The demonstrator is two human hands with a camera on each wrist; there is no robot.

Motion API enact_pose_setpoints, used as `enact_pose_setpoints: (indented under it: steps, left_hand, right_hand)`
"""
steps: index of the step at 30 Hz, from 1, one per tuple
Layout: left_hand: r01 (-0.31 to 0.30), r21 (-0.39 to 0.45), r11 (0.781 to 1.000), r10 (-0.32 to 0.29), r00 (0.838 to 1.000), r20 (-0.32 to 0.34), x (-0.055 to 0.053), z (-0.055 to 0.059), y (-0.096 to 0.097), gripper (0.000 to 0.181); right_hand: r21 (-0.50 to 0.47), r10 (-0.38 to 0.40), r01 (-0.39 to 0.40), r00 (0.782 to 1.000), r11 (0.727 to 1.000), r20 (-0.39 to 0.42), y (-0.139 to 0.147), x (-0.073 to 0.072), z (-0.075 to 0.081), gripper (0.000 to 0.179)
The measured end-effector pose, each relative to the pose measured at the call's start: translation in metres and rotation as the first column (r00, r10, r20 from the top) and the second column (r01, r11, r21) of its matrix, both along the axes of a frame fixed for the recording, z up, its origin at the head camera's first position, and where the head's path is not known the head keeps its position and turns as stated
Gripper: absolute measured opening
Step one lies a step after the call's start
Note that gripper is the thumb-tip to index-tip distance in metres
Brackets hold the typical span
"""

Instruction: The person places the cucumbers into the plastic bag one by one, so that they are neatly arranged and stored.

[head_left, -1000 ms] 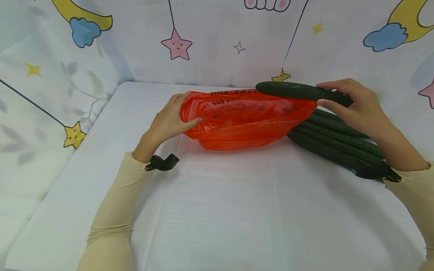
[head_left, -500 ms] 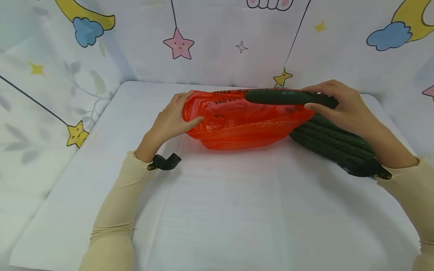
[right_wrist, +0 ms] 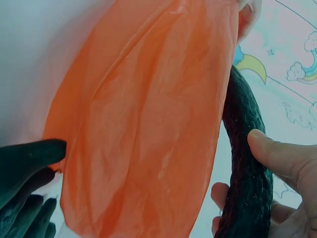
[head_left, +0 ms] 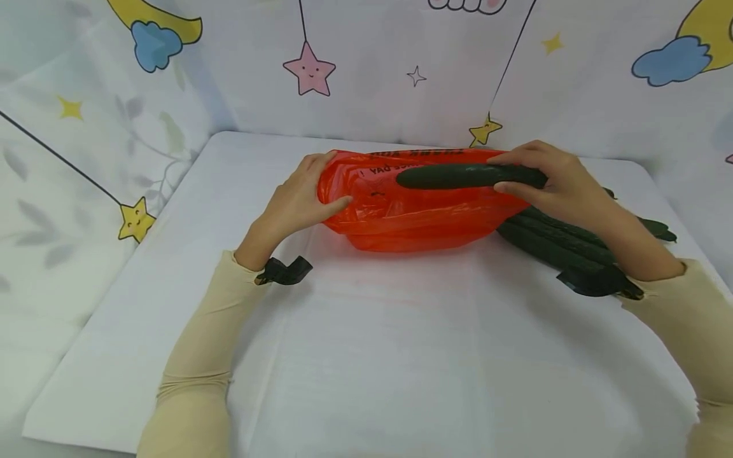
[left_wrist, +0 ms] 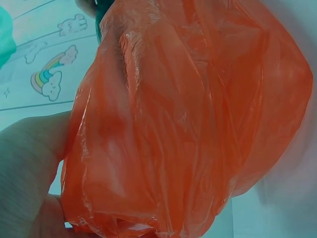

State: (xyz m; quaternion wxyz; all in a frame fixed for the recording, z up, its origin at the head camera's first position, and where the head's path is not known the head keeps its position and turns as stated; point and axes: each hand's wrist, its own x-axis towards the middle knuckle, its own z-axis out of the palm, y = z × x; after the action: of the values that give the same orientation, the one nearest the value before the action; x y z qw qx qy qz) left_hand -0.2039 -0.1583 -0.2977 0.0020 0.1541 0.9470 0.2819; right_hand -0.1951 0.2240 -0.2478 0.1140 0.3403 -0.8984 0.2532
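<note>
A red plastic bag (head_left: 424, 229) with dark lettering stands with its mouth open toward me in the head view. My left hand (head_left: 294, 198) holds the bag's left rim, thumb inside the mouth and fingers at the outer side. In my right hand (head_left: 541, 177), thumb and fingers grip one end of a dark green cucumber (head_left: 443, 177), held roughly level over the bag's mouth. The right wrist view shows this cucumber (right_wrist: 245, 163) beside the bag's wall (right_wrist: 143, 124), my thumb pressed on it.
Several more cucumbers (head_left: 550, 238) lie side by side on the white table (head_left: 366, 350), right of the bag and partly under my right forearm. The table's back edge meets a hanging cloth (head_left: 366, 108) printed with stars and moons.
My right hand has carried the cucumber left and slightly down, from the bag's right rim to over its mouth. My left hand keeps its hold on the bag. The view has shifted slightly.
</note>
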Motion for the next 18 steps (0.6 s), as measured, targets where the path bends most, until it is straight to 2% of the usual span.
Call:
enact_pose_setpoints:
  steps: [9, 18]
  left_hand:
    - [0.009, -0.015, 1.000, -0.009, 1.000, -0.004, 0.000, 0.002, 0.002, 0.085]
    - [0.010, -0.021, 1.000, -0.011, 1.000, -0.006, 0.001, 0.002, 0.003, 0.085]
  right_hand:
    - [0.013, 0.026, -0.027, 0.995, 1.000, 0.101, -0.015, -0.005, -0.001, 0.045]
    - [0.092, 0.053, -0.060, 0.996, 0.994, 0.076, -0.031, -0.006, -0.001, 0.041]
